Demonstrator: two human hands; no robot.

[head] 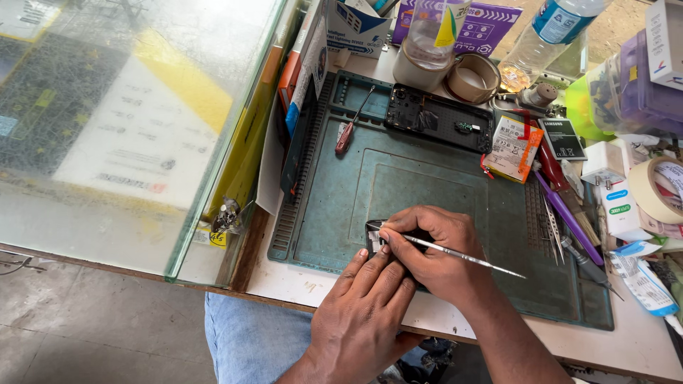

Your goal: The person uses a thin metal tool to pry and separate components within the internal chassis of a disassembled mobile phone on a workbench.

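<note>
Phone (373, 238) lies at the near edge of the green mat (427, 185) on the desk (640, 348), mostly hidden under both hands. Left hand (366, 313) rests flat on it, fingers together, pinning it. Right hand (434, 252) has fingers clamped on thin metal tweezers (462, 256), tip at the phone's top corner. Best done, I judge, with steady pinning and light tip pressure. Red screwdriver (346, 135) well apart.

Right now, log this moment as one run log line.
left hand: steadies dark phone | right hand: holds thin metal tool, tip at phone | surface: green work mat | nearby: red screwdriver
</note>
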